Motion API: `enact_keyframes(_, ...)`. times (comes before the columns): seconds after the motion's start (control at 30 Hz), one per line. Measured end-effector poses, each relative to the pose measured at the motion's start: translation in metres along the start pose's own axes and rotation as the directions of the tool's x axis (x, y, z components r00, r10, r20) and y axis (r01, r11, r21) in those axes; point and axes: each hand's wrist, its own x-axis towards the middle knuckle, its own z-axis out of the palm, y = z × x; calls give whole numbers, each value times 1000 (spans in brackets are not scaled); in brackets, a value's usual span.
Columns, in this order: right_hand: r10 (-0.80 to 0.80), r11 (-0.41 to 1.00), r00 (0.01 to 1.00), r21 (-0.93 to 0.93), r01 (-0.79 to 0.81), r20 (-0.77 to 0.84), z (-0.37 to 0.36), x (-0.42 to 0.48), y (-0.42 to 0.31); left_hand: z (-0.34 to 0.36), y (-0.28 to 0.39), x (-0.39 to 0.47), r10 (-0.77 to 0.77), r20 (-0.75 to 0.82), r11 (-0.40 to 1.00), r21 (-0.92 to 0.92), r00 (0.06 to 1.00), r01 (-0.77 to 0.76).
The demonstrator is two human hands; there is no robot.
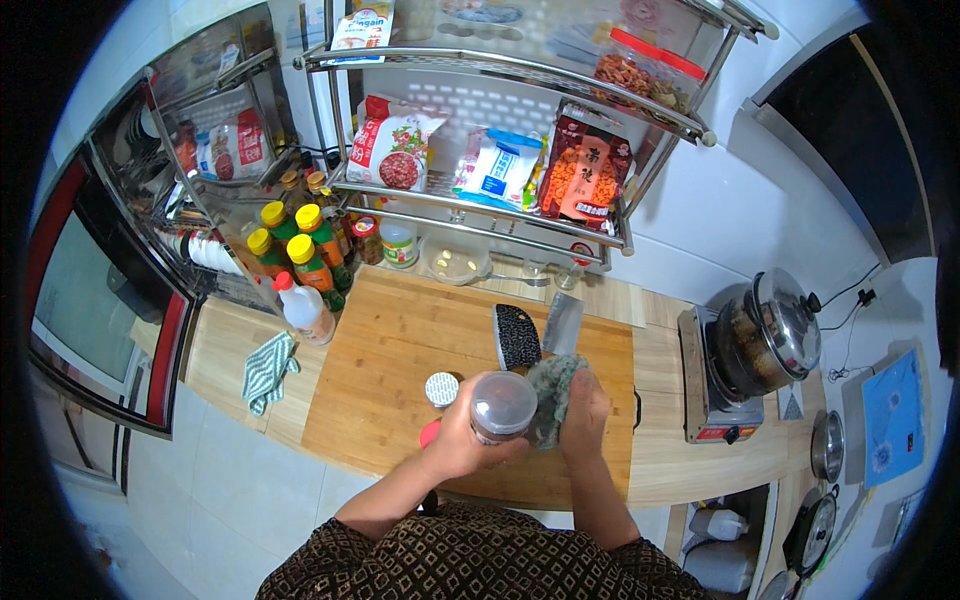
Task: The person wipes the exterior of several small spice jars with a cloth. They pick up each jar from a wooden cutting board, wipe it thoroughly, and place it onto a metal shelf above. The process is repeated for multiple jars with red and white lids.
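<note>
My left hand (459,442) is wrapped around a clear jar (504,405), whose round transparent end faces up toward me. Beside it, my right hand (586,412) grips a grey-green cloth (553,394) close to the jar's side. Both hands are over a wooden cutting board (367,375). A round white patterned lid (442,389) lies left of the jar. Part of a red round object (430,433) shows beside my left hand; the rest is hidden. Beyond the cloth lie a cleaver blade (563,322) and a black speckled half-round object (516,337).
Yellow-capped bottles (311,262) and a white red-capped bottle (304,309) stand at the left, near a striped cloth (270,371). Behind the board are a bowl of garlic cloves (455,261) and a metal rack (480,202) holding packets. A lidded pot (765,337) sits on a gas stove (720,420) at right.
</note>
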Motion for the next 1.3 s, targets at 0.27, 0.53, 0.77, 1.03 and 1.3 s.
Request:
enact_keyframes(0.27, -425, 650, 757, -415, 637, 497, 7, -7, -20, -12, 38, 0, -217, 117, 942, 284, 969, 177)
enact_keyframes(0.53, -424, 436, 540, -359, 825, 727, 18, -6, -34, -14, 14, -2, 6, 337, 890, 427, 941, -159)
enact_keyframes(0.77, -105, 994, 943, -3, 111, 316, 8, -18, -10, -3, 16, -10, -34, 225, 903, -410, 974, 126)
enact_keyframes(1.03, -465, 681, 789, -407, 608, 401, 21, -44, 5, 2, 13, 7, -142, -389, 788, -601, 910, -134)
enact_keyframes(1.3, 93, 993, 963, 46, -108, 252, 13, -26, 2, 15, 9, -3, 89, -358, 880, -409, 929, -242)
